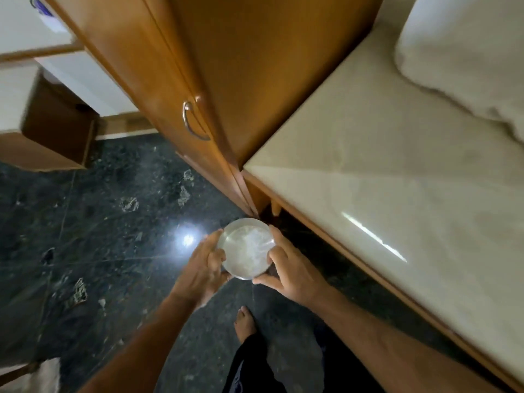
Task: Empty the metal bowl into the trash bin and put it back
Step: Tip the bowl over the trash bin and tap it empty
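Holding: metal bowl (247,248), upright, above dark stone floor (113,222), gripped from both sides.
Left hand (204,265): fingers clasping left rim.
Right hand (289,266): fingers clasping right rim.
Contents: whitish, indistinct.
Surroundings: wooden cabinet (198,66) ahead; pale countertop (397,171) at right; bare foot (245,323) below.

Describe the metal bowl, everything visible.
The metal bowl is small, round and shallow, of shiny silvery metal with a thin rim. It is held level, mouth up, above the dark stone floor near the corner of the wooden cabinet. Something whitish and blurry lies inside; what it is cannot be told. The left hand grips its left side, and the right hand holds the right rim, thumb at the near edge. Nothing else touches it. No trash bin is in view.
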A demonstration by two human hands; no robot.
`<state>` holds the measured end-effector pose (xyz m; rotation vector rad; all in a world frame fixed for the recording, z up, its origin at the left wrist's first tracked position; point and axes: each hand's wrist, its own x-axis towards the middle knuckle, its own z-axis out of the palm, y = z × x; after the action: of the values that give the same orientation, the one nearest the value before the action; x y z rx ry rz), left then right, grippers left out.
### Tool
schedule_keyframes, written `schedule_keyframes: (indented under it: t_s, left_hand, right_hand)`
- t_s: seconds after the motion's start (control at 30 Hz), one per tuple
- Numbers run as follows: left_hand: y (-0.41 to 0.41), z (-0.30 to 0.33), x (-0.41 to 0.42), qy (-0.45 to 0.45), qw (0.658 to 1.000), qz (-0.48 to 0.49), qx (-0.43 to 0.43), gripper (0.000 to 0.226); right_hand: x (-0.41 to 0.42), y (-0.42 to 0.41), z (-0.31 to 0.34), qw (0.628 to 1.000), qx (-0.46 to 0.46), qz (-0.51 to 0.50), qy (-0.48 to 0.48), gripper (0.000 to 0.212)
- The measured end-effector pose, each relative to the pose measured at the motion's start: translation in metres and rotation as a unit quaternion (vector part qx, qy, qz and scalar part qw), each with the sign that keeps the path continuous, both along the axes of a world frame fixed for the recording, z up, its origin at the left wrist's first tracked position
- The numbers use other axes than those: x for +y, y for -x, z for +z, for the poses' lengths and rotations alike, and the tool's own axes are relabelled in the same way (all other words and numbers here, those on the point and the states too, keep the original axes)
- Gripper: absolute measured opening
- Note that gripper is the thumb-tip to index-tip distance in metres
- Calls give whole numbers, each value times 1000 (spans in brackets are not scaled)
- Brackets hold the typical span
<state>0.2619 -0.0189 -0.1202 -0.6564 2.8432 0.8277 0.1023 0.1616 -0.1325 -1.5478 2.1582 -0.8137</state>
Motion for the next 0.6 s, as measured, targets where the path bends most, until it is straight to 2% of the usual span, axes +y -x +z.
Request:
schedule_keyframes:
  t_s: [0.1, 0.17, 0.23, 0.3, 0.4, 0.5, 0.53, 0.6]
  left_hand:
    - [-15, -68, -7, -4, 998, -19, -54, 58]
    - [-21, -122, -7, -5, 997, -38, -73, 51]
    - [-22, -172, 4, -14, 998, -9, -61, 52]
    - [-19, -218, 11, -70, 994, 42, -78, 65]
    - [-3, -273, -13, -157, 985, 25, -65, 48]
    - [20, -320, -38, -236, 965, 82, -78, 31]
    - [29, -333, -45, -237, 963, 100, -85, 34]
    - [42, -364, -50, -228, 957, 137, -111, 48]
  right_hand:
    - [-2, -17, -63, 994, -67, -15, -83, 52]
    - [-8, -21, -115, 989, -81, -29, -120, 45]
    - [-13, -19, -158, 984, -84, -52, -146, 38]
    - [-18, -15, -196, 981, -79, -74, -161, 36]
    - [-27, -3, -254, 975, -73, -86, -193, 36]
    - [-53, 20, -294, 964, -89, -87, -236, 46]
    - [-68, 30, -304, 956, -106, -86, -259, 50]
    - [-96, 47, -323, 930, -175, -79, -313, 41]
